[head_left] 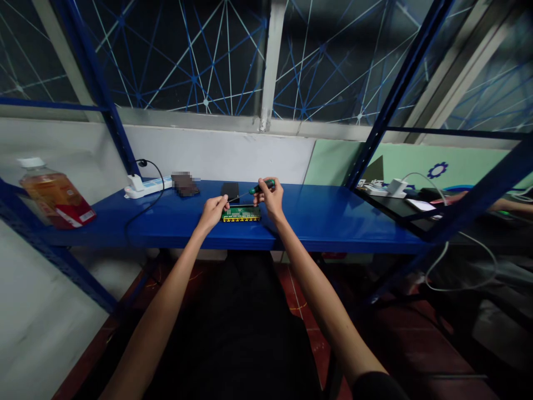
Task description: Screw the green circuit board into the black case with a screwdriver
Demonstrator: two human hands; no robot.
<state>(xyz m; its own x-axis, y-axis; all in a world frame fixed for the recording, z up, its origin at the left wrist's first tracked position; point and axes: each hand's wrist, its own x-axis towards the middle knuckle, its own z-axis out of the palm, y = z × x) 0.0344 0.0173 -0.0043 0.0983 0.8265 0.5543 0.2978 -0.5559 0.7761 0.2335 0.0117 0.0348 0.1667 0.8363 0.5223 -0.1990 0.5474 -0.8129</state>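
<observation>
A green circuit board (241, 214) with a row of yellow ports lies on the blue shelf (325, 219) in front of me. My left hand (214, 210) is curled at the board's left end, fingertips pinched near the tip of a screwdriver. My right hand (270, 199) is closed around the green handle of that screwdriver (258, 189), whose thin shaft slants down to the left over the board. A dark flat case (230, 190) lies just behind the board.
A bottle of amber liquid (54, 194) stands at the far left. A white power strip (145, 186) with a black cable sits at the back left beside a dark object (185, 184). Blue rack posts (391, 100) frame the shelf. Chargers and another person's arm (499, 204) are at right.
</observation>
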